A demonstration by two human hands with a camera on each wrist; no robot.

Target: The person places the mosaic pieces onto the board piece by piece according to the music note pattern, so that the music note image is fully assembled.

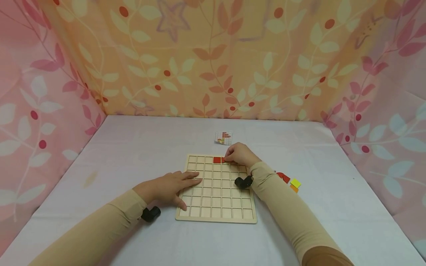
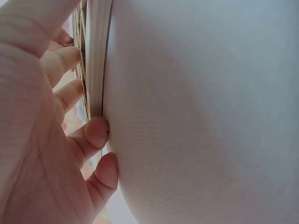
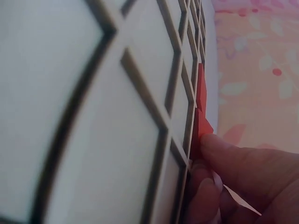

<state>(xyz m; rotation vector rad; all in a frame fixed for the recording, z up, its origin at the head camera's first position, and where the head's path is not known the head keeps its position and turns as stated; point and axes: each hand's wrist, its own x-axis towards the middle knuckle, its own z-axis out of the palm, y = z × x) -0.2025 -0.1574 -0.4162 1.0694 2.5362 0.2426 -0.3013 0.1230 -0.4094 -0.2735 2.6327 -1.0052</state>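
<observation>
A wooden grid board (image 1: pixel 216 212) lies flat on the white-covered table. In its far row sits a red square tile (image 1: pixel 217 160), filling one cell. Just right of that tile, my right hand (image 1: pixel 241 154) pinches another red tile (image 3: pixel 201 123) between thumb and fingers at the grid; the right wrist view shows it slightly tilted, and the fingers hide part of its shape. My left hand (image 1: pixel 164 188) rests on the board's left side with fingers spread. Seen from the left wrist, two of its fingertips (image 2: pixel 97 132) are by the board's outer edge.
Beyond the board lies a small printed card (image 1: pixel 223 137) with a coloured grid pattern. Right of the board, partly behind my right forearm, are loose red tiles (image 1: pixel 283 177), a yellow tile (image 1: pixel 295 183) and an orange tile (image 1: pixel 294 188). Patterned cloth walls (image 1: pixel 213 74) surround the table.
</observation>
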